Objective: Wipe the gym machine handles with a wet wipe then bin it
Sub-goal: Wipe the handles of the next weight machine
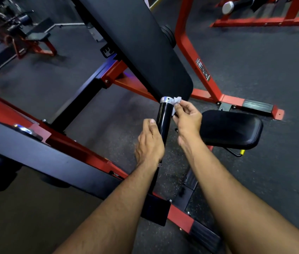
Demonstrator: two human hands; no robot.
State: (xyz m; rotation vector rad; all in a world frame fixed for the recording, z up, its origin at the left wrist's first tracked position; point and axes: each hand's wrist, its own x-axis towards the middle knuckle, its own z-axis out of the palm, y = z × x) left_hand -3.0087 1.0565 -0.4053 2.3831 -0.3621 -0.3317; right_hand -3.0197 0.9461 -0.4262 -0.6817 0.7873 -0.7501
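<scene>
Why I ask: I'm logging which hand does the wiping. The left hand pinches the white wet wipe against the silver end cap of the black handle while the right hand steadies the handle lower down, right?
Not quite: the hands are swapped. The head view shows the right hand pinching the wet wipe against the silver end cap of the black handle, while the left hand steadies the handle lower down.

A black seat pad point(231, 129) sits below a long black back pad point(141, 46) on the red frame point(196, 57).

The dark speckled rubber floor point(273, 74) carries red machine frames point(205, 77) (their feet resting flat on it).
</scene>
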